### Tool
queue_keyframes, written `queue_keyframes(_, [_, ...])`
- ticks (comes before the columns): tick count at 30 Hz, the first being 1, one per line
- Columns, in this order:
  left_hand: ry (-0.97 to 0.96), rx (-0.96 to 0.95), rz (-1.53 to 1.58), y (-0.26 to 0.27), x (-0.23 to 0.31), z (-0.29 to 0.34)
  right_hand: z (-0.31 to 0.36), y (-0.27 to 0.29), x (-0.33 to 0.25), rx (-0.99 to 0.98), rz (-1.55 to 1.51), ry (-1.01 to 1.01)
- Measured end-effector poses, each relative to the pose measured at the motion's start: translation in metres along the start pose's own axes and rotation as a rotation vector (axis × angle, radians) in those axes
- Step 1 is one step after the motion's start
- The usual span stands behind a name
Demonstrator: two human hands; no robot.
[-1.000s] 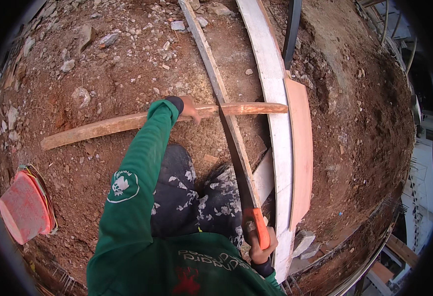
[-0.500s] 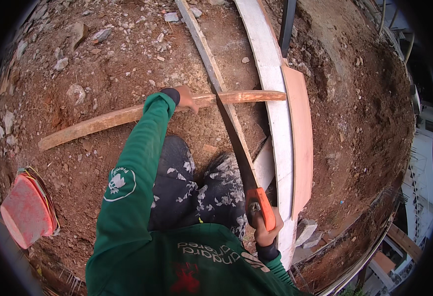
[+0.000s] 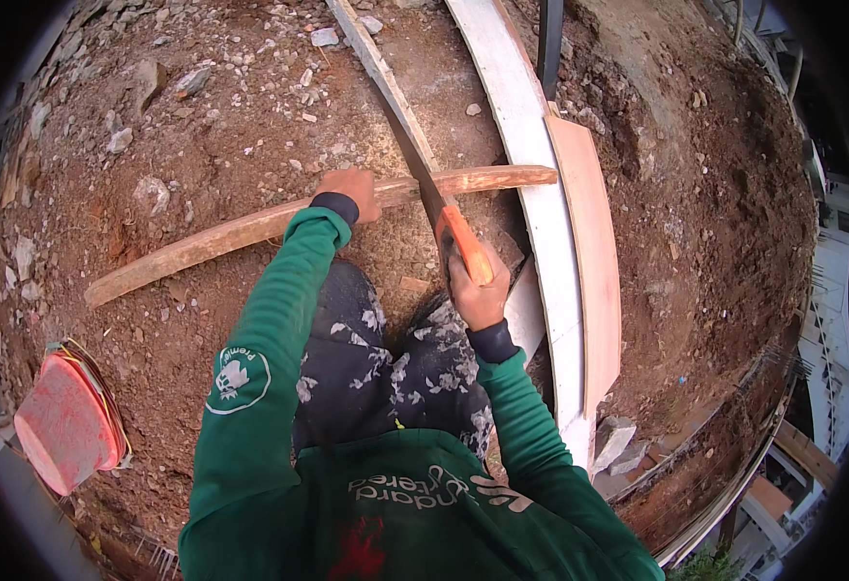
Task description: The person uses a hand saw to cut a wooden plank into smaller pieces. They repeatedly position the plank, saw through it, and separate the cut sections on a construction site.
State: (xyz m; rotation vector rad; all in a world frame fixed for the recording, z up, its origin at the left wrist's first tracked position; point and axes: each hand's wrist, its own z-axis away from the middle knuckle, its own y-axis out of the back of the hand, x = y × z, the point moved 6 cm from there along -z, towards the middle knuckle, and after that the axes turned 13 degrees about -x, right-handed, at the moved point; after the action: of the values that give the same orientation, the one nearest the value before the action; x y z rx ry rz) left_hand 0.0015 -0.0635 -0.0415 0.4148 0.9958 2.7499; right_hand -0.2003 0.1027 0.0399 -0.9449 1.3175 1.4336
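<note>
"What has the right hand got?"

"A handsaw. The fingers are wrapped firmly around its orange handle, and the blade crosses a wooden batten right of the batten's middle."

"And the left hand?"

"Curled tightly over the batten, just left of the blade, gripping it."

"Where exactly does the batten lie?"

"Crosswise beyond the knees. Its right end is over a white board, close to that board's right edge. The left end reaches out over the dirt ground; I can't tell whether it touches."

"What's about it?"

"A narrow timber strip runs alongside the blade toward the ground's far edge, its near end out of sight. A pinkish plywood panel meets the white board's right edge. Grey stone chunks sit by the board's near end, and a red bucket near the ground's left edge."
</note>
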Motion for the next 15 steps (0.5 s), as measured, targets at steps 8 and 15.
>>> queue_keyframes(8, [0.051, 0.022, 0.002, -0.006, -0.013, 0.002, 0.171, 0.055, -0.047, 0.072, 0.145, -0.151])
queue_keyframes(15, [0.016, -0.032, 0.011, -0.026, -0.005, -0.001, 0.039, 0.011, 0.002, 0.005, -0.002, -0.063])
